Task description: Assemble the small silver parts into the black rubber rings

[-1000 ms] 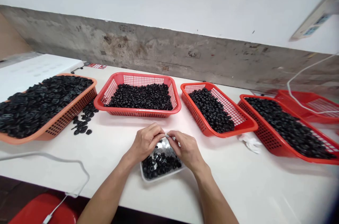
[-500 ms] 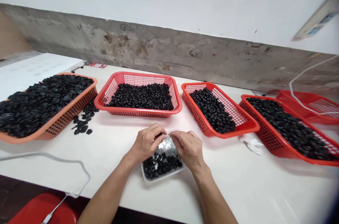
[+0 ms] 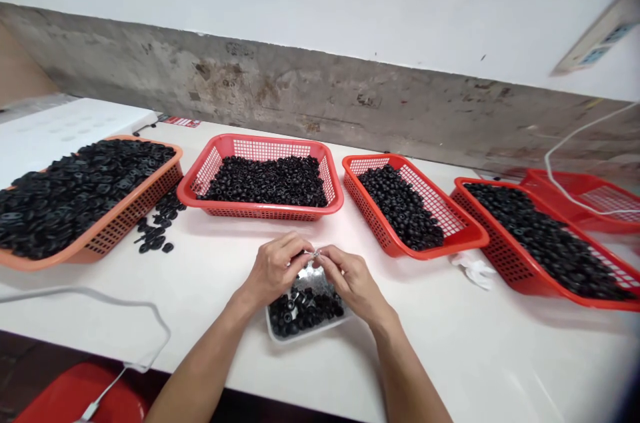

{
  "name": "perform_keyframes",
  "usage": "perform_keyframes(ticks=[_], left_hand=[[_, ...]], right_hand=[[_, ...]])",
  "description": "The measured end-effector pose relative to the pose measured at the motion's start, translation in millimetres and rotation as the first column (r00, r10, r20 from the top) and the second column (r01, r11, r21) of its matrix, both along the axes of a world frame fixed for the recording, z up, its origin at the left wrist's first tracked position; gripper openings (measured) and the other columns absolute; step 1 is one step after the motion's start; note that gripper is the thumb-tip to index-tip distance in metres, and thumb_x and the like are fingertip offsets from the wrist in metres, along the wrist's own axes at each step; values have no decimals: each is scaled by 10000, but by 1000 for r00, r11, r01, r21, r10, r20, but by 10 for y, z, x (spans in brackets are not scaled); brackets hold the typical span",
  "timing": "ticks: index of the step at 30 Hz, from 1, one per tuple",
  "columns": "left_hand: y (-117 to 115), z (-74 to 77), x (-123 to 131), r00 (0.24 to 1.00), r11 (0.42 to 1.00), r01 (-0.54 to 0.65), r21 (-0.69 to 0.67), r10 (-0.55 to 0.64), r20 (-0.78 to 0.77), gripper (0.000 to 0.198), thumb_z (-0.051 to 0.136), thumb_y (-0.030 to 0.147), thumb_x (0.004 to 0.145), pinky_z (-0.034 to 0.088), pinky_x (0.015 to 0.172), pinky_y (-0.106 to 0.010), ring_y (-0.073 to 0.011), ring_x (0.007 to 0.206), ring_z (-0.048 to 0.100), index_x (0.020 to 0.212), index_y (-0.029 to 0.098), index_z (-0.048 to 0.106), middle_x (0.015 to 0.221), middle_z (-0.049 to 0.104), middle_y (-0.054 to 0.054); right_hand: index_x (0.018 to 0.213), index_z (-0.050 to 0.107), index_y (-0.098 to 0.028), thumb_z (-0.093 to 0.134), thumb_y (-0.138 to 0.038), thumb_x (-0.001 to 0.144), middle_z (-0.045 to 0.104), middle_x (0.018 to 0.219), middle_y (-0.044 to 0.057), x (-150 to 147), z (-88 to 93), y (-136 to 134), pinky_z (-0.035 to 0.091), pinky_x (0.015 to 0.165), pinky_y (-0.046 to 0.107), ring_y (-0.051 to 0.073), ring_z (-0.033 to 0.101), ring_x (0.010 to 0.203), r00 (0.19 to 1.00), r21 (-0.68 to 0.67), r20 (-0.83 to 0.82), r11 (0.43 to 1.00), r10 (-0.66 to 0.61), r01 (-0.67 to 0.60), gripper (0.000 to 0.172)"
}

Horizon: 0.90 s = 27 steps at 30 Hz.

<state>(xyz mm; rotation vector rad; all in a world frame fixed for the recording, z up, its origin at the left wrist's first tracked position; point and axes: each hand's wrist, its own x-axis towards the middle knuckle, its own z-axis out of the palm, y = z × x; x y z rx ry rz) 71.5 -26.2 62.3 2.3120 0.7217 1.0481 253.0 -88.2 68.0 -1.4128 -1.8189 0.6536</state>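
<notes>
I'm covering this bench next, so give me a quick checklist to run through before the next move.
1. Small silver piece held between the fingertips of the left hand and right hand: ok.
2. Both hands over the white tray: ok.
3. Tray flat on the white table, black rubber rings inside it: ok.
4. Loose black rubber pieces kept inside the orange basket: not ok, they lie on the table beside it.
5. Silver piece fitted to a ring: cannot tell, the fingers hide it.
</notes>
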Motion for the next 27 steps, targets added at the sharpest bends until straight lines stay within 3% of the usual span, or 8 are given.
perform_keyframes(ticks=[5,10,17,19,22,25,27], left_hand=[[-6,28,-13,1000,998,-2,-61,1,-15,127,498,217,986,451,751,-280,-171,834,601,926,184,605,879,638,-43],[-1,45,-17,1000,992,13,-123,-13,0,144,492,219,991,435,742,-273,-159,809,579,900,185,598,854,608,-29],[16,78,-16,998,987,-15,-162,24,52,153,520,202,979,421,726,-270,-148,784,564,860,175,612,822,595,-20],[17,76,-12,998,988,-9,-153,18,55,116,544,187,965,424,725,-267,-147,787,571,880,177,623,829,603,-18],[17,61,-3,998,992,-7,-126,15,59,80,566,173,949,432,720,-264,-148,787,580,906,179,633,837,615,-19],[12,39,5,999,997,-8,-76,12,53,67,574,173,945,442,713,-266,-154,789,590,932,179,639,845,632,-27],[5,28,7,998,1000,0,-29,2,57,67,572,172,945,449,710,-268,-157,787,593,931,176,637,839,640,-32]], right_hand=[[974,654,-209,491,-302,1007,723,881,49,33,-83,25,466,720,270,169,649,758,995,207,99,978,-26,5,191],[964,671,-201,539,-275,997,742,829,43,53,-103,20,442,686,283,160,647,694,962,391,246,920,-121,16,155],[928,643,-204,600,-174,955,739,792,18,66,-106,15,433,687,276,139,658,684,954,562,215,825,-209,54,59],[934,632,-206,590,-153,948,730,800,10,71,-104,18,422,685,280,136,650,677,958,530,215,846,-190,49,69],[1037,618,-212,537,-129,928,719,886,20,74,-73,9,433,721,291,154,652,733,970,372,209,928,-123,38,159],[1101,599,-225,476,-177,940,701,956,23,60,-18,-9,464,757,287,167,650,792,995,179,88,983,-41,25,208],[1025,607,-227,439,-241,985,683,901,12,39,7,-17,467,728,271,160,632,769,1000,83,14,997,-8,7,173]])
